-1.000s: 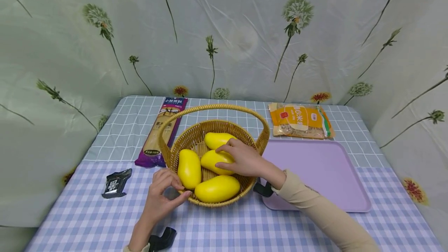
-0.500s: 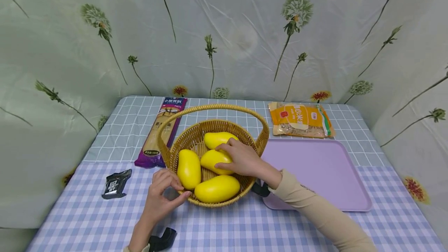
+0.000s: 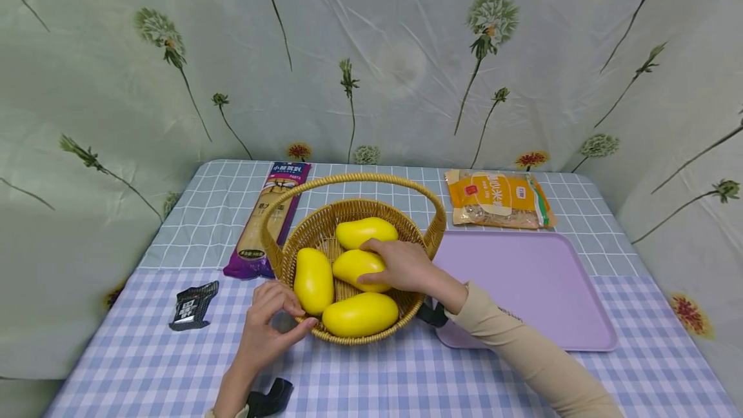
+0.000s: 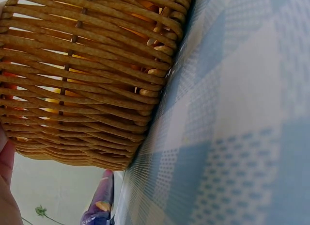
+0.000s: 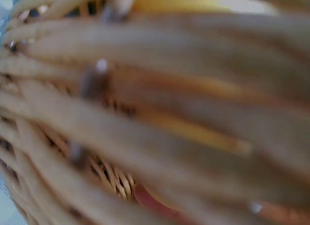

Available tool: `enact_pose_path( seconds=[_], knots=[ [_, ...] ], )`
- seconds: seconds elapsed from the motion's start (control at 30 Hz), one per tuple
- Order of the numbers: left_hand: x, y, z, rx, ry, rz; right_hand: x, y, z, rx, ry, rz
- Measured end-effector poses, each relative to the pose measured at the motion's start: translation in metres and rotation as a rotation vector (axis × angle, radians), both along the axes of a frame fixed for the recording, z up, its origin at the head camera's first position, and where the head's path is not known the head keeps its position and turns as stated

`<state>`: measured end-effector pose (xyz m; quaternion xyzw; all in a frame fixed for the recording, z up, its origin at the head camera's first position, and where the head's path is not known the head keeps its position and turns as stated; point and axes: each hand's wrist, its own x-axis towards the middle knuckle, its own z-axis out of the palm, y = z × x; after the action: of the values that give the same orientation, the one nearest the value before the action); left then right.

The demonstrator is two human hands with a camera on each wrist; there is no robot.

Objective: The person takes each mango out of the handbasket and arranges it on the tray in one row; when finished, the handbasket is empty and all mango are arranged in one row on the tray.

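A woven wicker basket [image 3: 316,228] with a tall arched handle holds several yellow mangoes. My left hand [image 3: 264,328] pinches its near-left rim between thumb and fingers, beside the left mango [image 3: 314,281]. Reaching in over the right side, my right hand [image 3: 403,266] has its thumb and fingers curled round the middle mango [image 3: 353,267]. The back mango [image 3: 366,232] lies just behind those fingers, and the front mango [image 3: 361,315] along the near rim. In the left wrist view the basket's wall [image 4: 82,84] stands on the cloth; the right wrist view is filled by blurred wicker [image 5: 160,108].
A lilac tray [image 3: 540,289] lies to the right, under my right forearm. Behind it is an orange food packet [image 3: 499,200]. A purple pasta bag [image 3: 267,218] lies left of the basket, with a small black wrapped packet [image 3: 194,306] nearer me.
The back mango has shifted slightly to the left and its near side shows more. My right fingers have moved a little lower on the middle mango. The left hand stays at the rim.
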<state>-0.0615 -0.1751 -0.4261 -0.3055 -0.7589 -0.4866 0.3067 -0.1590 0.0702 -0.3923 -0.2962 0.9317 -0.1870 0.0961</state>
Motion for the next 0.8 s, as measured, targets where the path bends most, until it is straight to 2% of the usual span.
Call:
enact_pose_path(
  seconds=[0.37,0.8],
  knots=[
    [0.0003,-0.0007,-0.0002,-0.002,-0.008,-0.003,0.0001,0.0013,-0.0027,-0.042,-0.090,0.002],
    [-0.0002,-0.0003,-0.0005,0.004,-0.007,-0.007,0.0000,0.0057,-0.0039,-0.112,-0.048,0.011]
  ],
)
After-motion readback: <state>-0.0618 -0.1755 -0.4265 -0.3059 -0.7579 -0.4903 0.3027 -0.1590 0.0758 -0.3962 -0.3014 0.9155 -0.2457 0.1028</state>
